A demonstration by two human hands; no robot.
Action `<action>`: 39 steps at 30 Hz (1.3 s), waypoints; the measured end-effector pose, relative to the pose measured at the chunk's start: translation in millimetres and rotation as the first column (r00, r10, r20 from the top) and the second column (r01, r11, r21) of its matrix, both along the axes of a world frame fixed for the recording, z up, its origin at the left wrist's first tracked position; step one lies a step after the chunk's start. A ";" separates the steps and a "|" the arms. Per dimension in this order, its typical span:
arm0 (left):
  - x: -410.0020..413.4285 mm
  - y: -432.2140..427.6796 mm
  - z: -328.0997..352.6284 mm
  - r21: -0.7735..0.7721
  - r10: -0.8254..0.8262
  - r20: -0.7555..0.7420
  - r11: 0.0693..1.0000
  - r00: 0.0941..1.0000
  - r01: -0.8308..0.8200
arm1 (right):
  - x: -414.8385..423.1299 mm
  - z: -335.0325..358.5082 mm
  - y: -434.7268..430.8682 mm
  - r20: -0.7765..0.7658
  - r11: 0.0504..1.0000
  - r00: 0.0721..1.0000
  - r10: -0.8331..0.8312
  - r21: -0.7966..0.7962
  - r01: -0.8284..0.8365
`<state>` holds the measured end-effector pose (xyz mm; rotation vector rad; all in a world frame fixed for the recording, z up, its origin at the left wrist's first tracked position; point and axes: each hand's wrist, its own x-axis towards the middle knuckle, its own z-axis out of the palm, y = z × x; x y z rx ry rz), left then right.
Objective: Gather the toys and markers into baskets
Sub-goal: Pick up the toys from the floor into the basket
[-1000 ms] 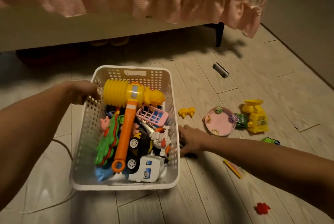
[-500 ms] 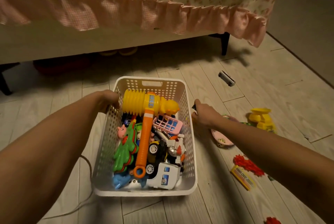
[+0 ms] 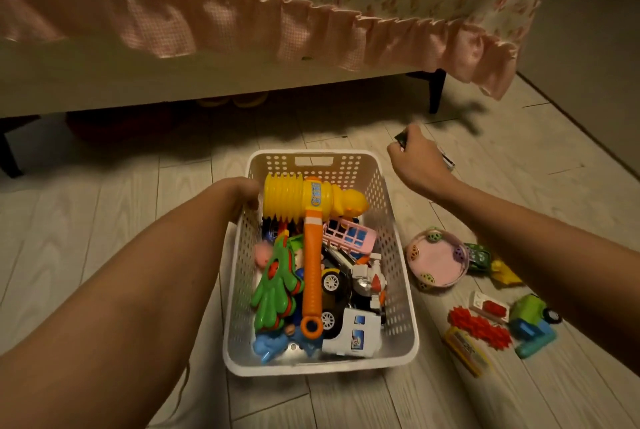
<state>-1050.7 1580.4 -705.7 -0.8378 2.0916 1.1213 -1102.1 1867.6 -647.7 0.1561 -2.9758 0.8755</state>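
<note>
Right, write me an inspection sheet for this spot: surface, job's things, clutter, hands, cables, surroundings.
Surface: pale wood-plank floor, dimly lit.
Job's things: white perforated basket full of toys, yellow-orange toy hammer on top; pink tambourine, red spiky toy and green-blue toy truck loose on the floor to its right.
Clutter: flat yellow box by the red toy.
Hands: left hand grips the basket's left rim; right hand pinches a small dark object beyond the basket.
Cables: thin pale cord on the floor by the left forearm.
Surroundings: pink ruffled bed skirt; dark bed leg.
</note>
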 end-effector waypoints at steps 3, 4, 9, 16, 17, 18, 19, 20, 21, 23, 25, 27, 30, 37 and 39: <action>-0.1 3.8 -9.8 -0.076 0.025 -0.078 0.997 0.997 -0.031 | 24.9 10.0 -15.7 0.255 0.984 0.951 0.176 -0.023 -0.176; 0.1 4.8 -12.5 -0.132 0.038 -0.123 0.990 0.992 -0.054 | 36.0 4.7 -20.7 0.373 0.964 0.894 0.247 0.000 -0.266; 6.8 10.1 -12.3 -0.217 0.119 -0.277 0.959 0.953 -0.183 | 68.9 -36.0 -33.8 0.616 0.850 0.735 0.284 0.192 -0.490; 5.4 11.7 -18.5 -0.257 0.158 -0.323 0.934 0.933 -0.247 | 61.2 -24.6 -42.1 0.476 0.915 0.826 0.304 0.097 -0.392; 5.0 11.5 -19.3 -0.265 0.157 -0.324 0.932 0.933 -0.249 | 53.5 -16.6 -40.4 0.346 0.946 0.895 0.281 0.058 -0.319; 5.3 11.8 -19.2 -0.271 0.157 -0.322 0.929 0.933 -0.250 | 44.3 -11.0 -37.1 0.199 0.972 0.954 0.224 0.028 -0.234; 5.0 12.1 -19.4 -0.278 0.154 -0.325 0.928 0.933 -0.249 | 33.5 -8.0 -30.8 0.071 0.989 0.987 0.147 0.000 -0.147; 5.0 12.3 -19.2 -0.281 0.152 -0.324 0.927 0.934 -0.249 | 23.2 -7.9 -23.0 -0.028 0.997 0.997 0.069 -0.024 -0.069; 4.6 12.1 -20.2 -0.283 0.152 -0.321 0.926 0.935 -0.248 | 14.2 -13.0 -14.8 -0.077 1.000 0.997 -0.006 -0.026 0.004; 3.8 11.8 -21.5 -0.285 0.153 -0.318 0.926 0.936 -0.248 | 2.1 -31.2 3.1 -0.016 0.994 0.996 -0.089 0.056 0.090; 2.9 11.4 -23.8 -0.292 0.162 -0.317 0.921 0.935 -0.259 | -0.2 -56.5 16.4 0.179 0.980 0.983 -0.045 0.197 0.009; 2.1 11.0 -25.1 -0.298 0.171 -0.320 0.915 0.932 -0.271 | 3.0 -79.5 22.6 0.369 0.937 0.922 0.113 0.270 -0.223; 2.4 11.0 -24.4 -0.291 0.191 -0.326 0.912 0.926 -0.290 | 16.6 -99.0 21.7 0.570 0.866 0.787 0.236 0.245 -0.436; 2.2 11.9 -24.8 -0.275 0.207 -0.335 0.912 0.919 -0.306 | 20.5 -118.9 23.4 0.639 0.877 0.758 0.126 0.285 -0.386; 2.5 12.1 -24.8 -0.275 0.200 -0.335 0.914 0.921 -0.299 | 19.2 -116.8 24.9 0.609 0.865 0.780 0.145 0.305 -0.399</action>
